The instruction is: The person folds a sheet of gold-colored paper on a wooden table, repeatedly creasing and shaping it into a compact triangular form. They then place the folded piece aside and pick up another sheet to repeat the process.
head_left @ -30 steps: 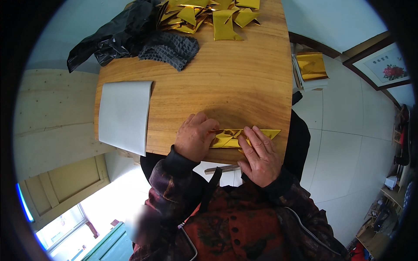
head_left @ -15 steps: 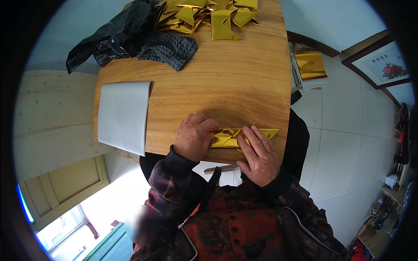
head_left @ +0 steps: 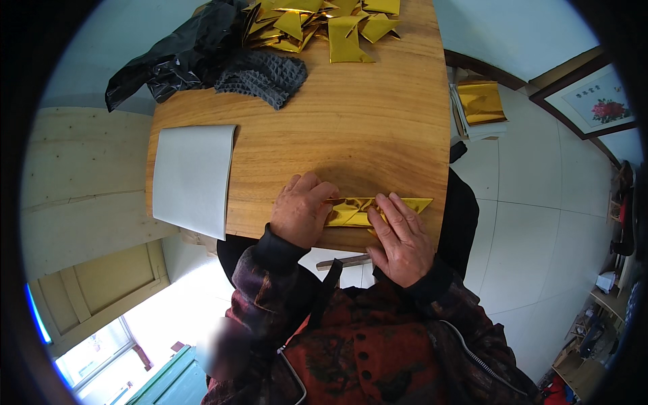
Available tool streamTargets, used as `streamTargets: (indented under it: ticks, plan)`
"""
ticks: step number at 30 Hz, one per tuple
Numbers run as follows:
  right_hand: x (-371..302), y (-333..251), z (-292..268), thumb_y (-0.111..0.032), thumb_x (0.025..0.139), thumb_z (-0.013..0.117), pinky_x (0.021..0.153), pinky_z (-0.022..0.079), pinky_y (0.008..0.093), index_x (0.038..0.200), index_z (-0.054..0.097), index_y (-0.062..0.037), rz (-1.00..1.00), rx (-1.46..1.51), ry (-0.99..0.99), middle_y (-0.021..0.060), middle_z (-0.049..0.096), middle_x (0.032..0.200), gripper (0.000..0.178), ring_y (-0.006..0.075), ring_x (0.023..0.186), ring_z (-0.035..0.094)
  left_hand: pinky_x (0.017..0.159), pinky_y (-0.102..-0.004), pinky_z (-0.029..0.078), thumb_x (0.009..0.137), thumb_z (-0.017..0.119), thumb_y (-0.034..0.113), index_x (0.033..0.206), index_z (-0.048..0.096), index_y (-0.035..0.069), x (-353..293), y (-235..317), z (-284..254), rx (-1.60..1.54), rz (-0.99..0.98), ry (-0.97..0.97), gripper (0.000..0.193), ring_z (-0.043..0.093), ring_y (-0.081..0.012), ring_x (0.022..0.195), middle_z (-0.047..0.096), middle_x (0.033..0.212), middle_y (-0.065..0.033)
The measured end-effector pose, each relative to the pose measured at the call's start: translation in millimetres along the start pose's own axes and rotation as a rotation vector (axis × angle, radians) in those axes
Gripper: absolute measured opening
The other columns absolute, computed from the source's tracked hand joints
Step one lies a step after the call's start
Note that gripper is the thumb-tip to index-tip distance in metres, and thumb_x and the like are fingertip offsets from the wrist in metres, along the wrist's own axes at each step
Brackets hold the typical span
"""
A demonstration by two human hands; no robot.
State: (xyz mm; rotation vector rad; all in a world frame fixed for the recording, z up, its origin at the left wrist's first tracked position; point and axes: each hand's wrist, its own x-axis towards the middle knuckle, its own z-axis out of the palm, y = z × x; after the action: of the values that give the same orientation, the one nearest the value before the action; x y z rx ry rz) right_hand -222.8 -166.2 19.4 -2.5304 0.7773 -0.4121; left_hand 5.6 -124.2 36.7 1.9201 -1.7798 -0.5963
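In the head view, pinches the left end of a folded gold foil strip [head_left: 349, 214] between the bent thumb and fingers of the left hand [head_left: 300, 209]; cannot tell the exact contact of the fingertips, partly hidden. Presses on the right part of the same strip with the right hand [head_left: 405, 246], with fingers stretched out and slanting up to the left, and with the thumb apart, below the strip's near edge. Shows a pointed gold corner past the right-hand fingers. Lies along the near edge of the wooden desk [head_left: 351, 128], toward the right.

Includes, farther left on the desk, a pale grey folded sheet [head_left: 192, 179], well apart from the strip. Bears at the far end a heap of folded gold foil pieces [head_left: 290, 27], next to a crumpled black plastic bag [head_left: 172, 57] and a dark grey waffle-textured cloth [head_left: 263, 77] touching it. Shows, beyond the right edge, a stack of paper [head_left: 489, 128] with a gold foil sheet [head_left: 480, 101] on top, and a framed flower picture [head_left: 604, 104] farther right.
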Motion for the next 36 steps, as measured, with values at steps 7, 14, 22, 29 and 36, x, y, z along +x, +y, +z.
streamTargets:
  ticks: [7,14,22,29,36]
  plan:
    - [-0.3,0.7,1.4,-0.019,0.071,0.077,0.107,0.036,0.0431,0.128,0.055,-0.0016,-0.003,-0.004,0.014,0.0139,0.042,0.144,0.064,0.0314,0.135,0.038,0.077,-0.0426,0.045,0.075,0.066,0.005,0.093,0.067,0.012,-2.8,-4.0,5.1,0.031,0.025,0.034,0.019,0.055,-0.031,0.091,0.057,0.091,-0.0076]
    - [-2.0,1.6,6.0,-0.018,0.072,0.076,0.107,0.035,0.0432,0.127,0.056,-0.002,-0.014,-0.001,0.043,0.0132,0.042,0.144,0.061,0.0316,0.134,0.038,0.091,-0.0443,0.038,0.075,0.071,0.022,0.1,0.066,0.015,-22.5,11.0,14.0,0.308,0.173,0.252,0.027,0.055,-0.0268,0.106,0.059,0.109,-0.0039]
    - [-4.1,0.7,7.5,-0.015,0.073,0.074,0.109,0.034,0.0432,0.128,0.054,-0.0016,-0.025,0.0,0.047,0.0161,0.042,0.143,0.06,0.0349,0.135,0.037,0.097,-0.0444,0.036,0.077,0.07,0.023,0.112,0.058,0.011,-33.3,15.3,20.5,0.479,0.222,0.112,0.039,0.057,-0.0237,0.11,0.058,0.115,-0.0057]
    - [-5.9,3.2,11.2,-0.017,0.076,0.073,0.109,0.034,0.0435,0.127,0.055,-0.0014,-0.036,-0.012,0.076,0.0166,0.042,0.143,0.056,0.036,0.135,0.037,0.098,-0.0468,0.037,0.084,0.055,0.015,0.104,0.063,0.0,-30.7,29.0,33.3,0.721,0.216,0.089,0.027,0.06,-0.0277,0.101,0.061,0.101,-0.013]
    - [-6.6,5.5,14.5,-0.016,0.076,0.073,0.109,0.035,0.0433,0.125,0.056,-0.0009,-0.062,-0.026,0.113,0.0165,0.044,0.142,0.054,0.0354,0.134,0.038,0.097,-0.0475,0.038,0.085,0.053,0.014,0.095,0.068,-0.002,-27.1,42.9,44.2,0.746,0.08,0.003,0.024,0.06,-0.029,0.094,0.061,0.092,-0.0138]
